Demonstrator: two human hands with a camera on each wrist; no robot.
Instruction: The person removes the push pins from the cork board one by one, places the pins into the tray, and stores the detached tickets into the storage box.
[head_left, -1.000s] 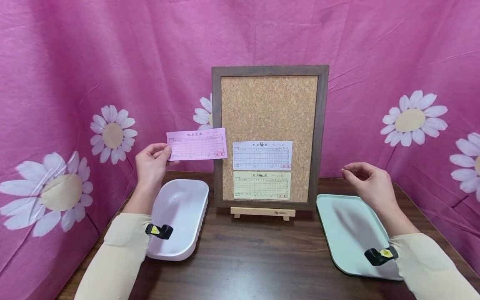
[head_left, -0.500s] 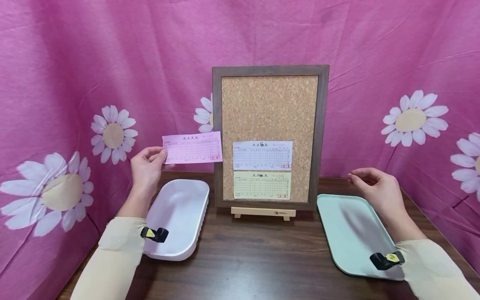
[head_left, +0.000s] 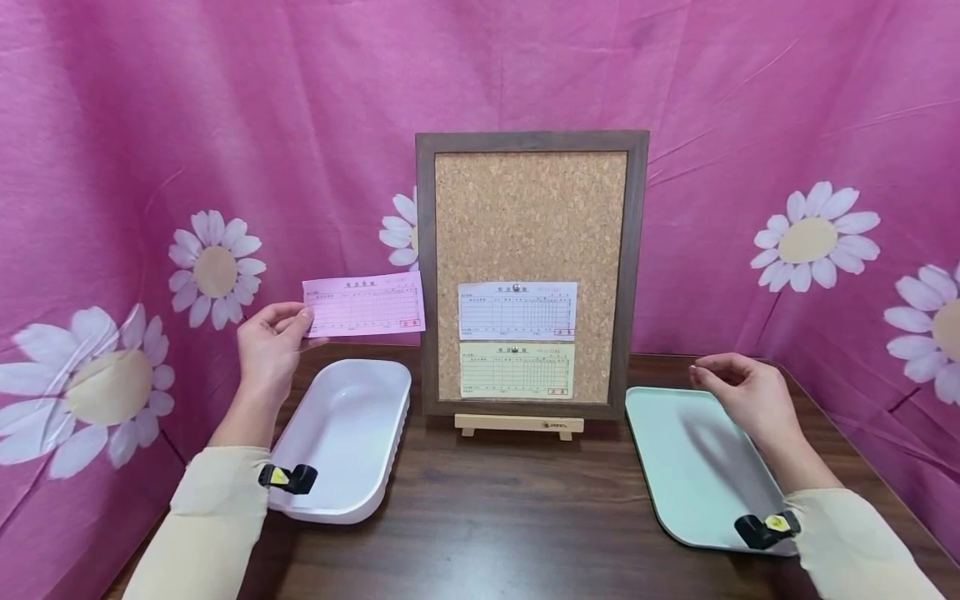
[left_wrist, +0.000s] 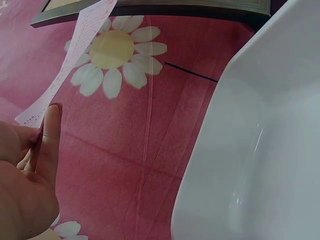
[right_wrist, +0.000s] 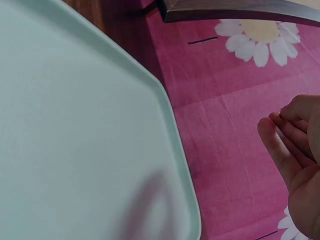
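Note:
A pink receipt slip (head_left: 365, 306) is pinched at its left edge between the thumb and fingers of my left hand (head_left: 272, 340), above the white basin. Its right end overlaps the left frame of the corkboard (head_left: 530, 217) in the head view; the left wrist view shows the slip edge-on. Low on the board, a white slip (head_left: 517, 310) is pinned above a yellow slip (head_left: 517, 371), each with a pin near its top. My right hand (head_left: 750, 396), over the green tray, pinches its fingertips together on a tiny pin-like thing, mostly hidden by the fingers.
A deep white basin (head_left: 401, 417) stands left on the dark wooden table (head_left: 480, 508), and a flat pale green tray (head_left: 652, 492) lies right. Between them a small wooden easel (head_left: 519, 423) bears the board. A pink flowered cloth (head_left: 315, 108) hangs behind and at the sides.
My left hand has drawn the pink slip leftward and slightly down, away from the board's middle. My right hand has lowered a little over the tray. The pinned slips stay put.

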